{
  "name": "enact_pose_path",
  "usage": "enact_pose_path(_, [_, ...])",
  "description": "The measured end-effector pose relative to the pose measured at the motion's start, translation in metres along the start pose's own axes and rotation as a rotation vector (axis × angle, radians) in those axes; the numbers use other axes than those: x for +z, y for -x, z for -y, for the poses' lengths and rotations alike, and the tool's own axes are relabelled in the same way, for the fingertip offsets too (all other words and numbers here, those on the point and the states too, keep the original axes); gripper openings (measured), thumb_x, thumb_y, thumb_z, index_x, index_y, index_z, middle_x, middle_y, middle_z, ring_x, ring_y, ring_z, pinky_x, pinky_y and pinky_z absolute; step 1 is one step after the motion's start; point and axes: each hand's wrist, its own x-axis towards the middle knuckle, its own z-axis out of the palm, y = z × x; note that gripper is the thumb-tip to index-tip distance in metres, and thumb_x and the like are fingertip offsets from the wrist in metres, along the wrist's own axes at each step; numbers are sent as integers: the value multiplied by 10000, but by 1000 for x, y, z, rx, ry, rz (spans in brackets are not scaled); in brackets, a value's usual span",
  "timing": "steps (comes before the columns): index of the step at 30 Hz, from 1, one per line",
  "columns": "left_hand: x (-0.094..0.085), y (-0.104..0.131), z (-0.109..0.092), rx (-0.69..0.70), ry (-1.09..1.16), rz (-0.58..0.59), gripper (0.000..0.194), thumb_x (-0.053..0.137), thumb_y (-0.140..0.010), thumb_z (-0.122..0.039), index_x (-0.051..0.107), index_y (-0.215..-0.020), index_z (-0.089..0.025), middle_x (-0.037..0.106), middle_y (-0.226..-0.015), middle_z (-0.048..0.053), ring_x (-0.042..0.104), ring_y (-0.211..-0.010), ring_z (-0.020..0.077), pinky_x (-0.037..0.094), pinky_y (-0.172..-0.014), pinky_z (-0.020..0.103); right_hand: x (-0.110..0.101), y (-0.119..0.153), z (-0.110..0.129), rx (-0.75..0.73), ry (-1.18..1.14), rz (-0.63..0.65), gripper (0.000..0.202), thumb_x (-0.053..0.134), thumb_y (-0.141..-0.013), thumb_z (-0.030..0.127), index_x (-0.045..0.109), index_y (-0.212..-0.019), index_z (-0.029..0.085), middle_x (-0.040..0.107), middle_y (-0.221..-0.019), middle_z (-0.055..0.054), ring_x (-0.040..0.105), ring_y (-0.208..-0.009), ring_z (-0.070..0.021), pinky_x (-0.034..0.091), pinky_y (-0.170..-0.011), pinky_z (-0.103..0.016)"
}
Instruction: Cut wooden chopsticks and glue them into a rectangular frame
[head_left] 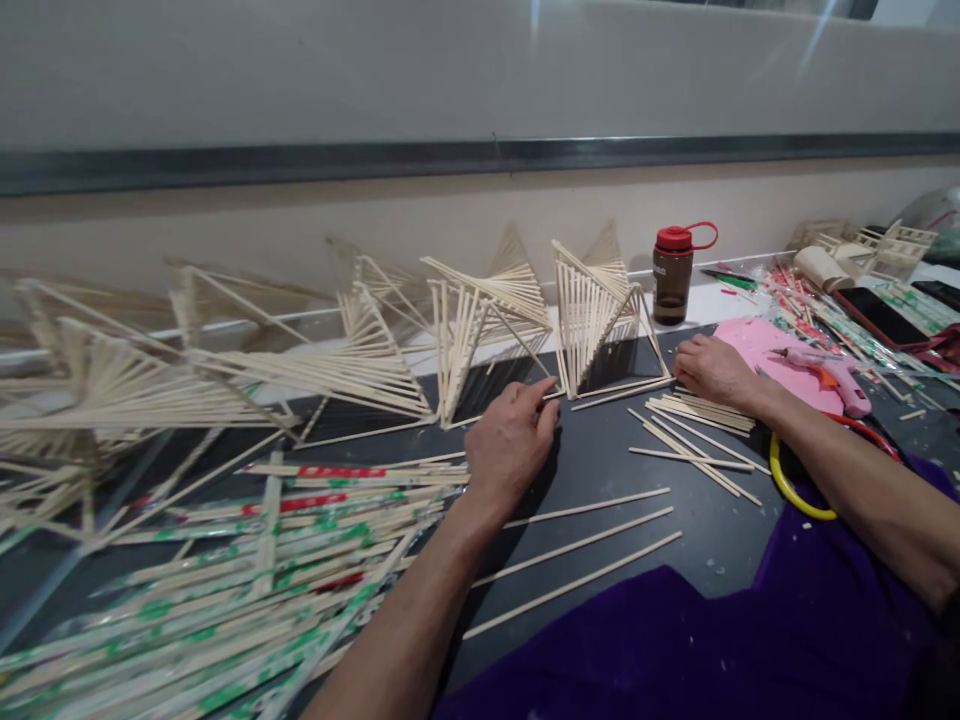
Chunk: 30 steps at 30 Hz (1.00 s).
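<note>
A fan-like structure of wooden chopsticks point(581, 325) stands on the dark table against the wall. My left hand point(512, 437) is low at its left side, index finger and thumb apart, the fingertip by the end of a base stick. At the structure's right base corner, my right hand point(711, 368) has its fingers bent and close together on the corner; the fingertips are partly hidden. Left of it stands a similar twisted chopstick structure point(457, 350). Between my forearms lie several loose chopsticks point(577, 545), and a small pile of chopsticks point(701, 412) is below my right hand.
Wrapped chopsticks point(247, 580) cover the left front; more chopstick structures point(225, 385) stand behind them. A brown bottle point(673, 280) with a red lid is by the wall. At right are a pink glue gun point(829, 375), yellow-handled scissors point(787, 485) and a phone point(881, 315). Purple cloth point(660, 640) lies in front.
</note>
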Motion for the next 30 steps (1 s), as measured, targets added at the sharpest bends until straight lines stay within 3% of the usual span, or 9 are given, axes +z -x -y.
enact_pose_path(3, [-22,2,-10,109,122,-187,304,511,-891,-286,722,-1099,-220,695,-951,76,613,-928,236,447,-791,322,-14,2,3,-62,10,-107,228,464,-938,207,678,-885,150,663,-936,-89,518,-862,-188,331,-746,-305])
enact_pose_path(5, [-40,5,-22,194,217,-223,262,527,-883,-291,750,-1010,-237,712,-922,60,609,-918,226,451,-830,334,-27,3,11,-121,24,-197,231,465,-943,196,671,-849,150,667,-903,-84,507,-820,-181,324,-728,-310])
enact_pose_path(7, [-55,7,-35,228,315,-165,237,542,-873,-291,757,-963,-246,734,-938,46,615,-944,220,455,-859,343,-43,6,22,-194,35,-290,236,463,-951,190,661,-827,156,669,-875,-74,494,-783,-174,315,-704,-313])
enact_pose_path(10, [-68,9,-51,187,449,57,221,569,-845,-284,763,-943,-245,755,-976,42,637,-940,220,463,-862,355,-65,13,44,-327,54,-432,239,450,-966,181,644,-826,166,669,-859,-50,485,-770,-167,313,-696,-314])
enact_pose_path(13, [-73,13,-60,156,603,301,222,582,-816,-306,773,-885,-217,762,-859,43,645,-777,198,469,-730,310,-82,24,60,-443,80,-553,245,435,-984,187,636,-846,166,663,-849,-34,478,-764,-162,322,-701,-317])
enact_pose_path(15, [-76,18,-66,145,710,379,225,595,-793,-337,769,-792,-194,743,-746,35,613,-683,174,444,-655,277,-94,32,66,-494,89,-591,240,432,-992,203,636,-871,165,654,-844,-33,468,-755,-158,324,-693,-316])
enact_pose_path(20, [-94,32,-81,3,1008,453,253,696,-685,-404,734,-683,-154,706,-665,52,559,-612,144,417,-596,253,-124,55,68,-557,128,-631,243,418,-1005,228,632,-902,181,621,-849,-22,440,-741,-147,317,-674,-315])
enact_pose_path(25, [-110,49,-94,0,1126,551,255,760,-598,-402,702,-604,-153,680,-612,47,532,-573,120,419,-586,248,-146,76,74,-556,122,-671,285,390,-1010,201,623,-847,195,611,-842,-9,453,-753,-141,348,-695,-315])
enact_pose_path(30, [-118,70,-100,-50,1249,479,250,789,-586,-368,680,-636,-149,662,-585,28,519,-531,93,410,-529,212,-170,92,86,-552,-170,-782,229,463,-974,206,622,-810,189,640,-846,-8,516,-780,-126,426,-740,-303])
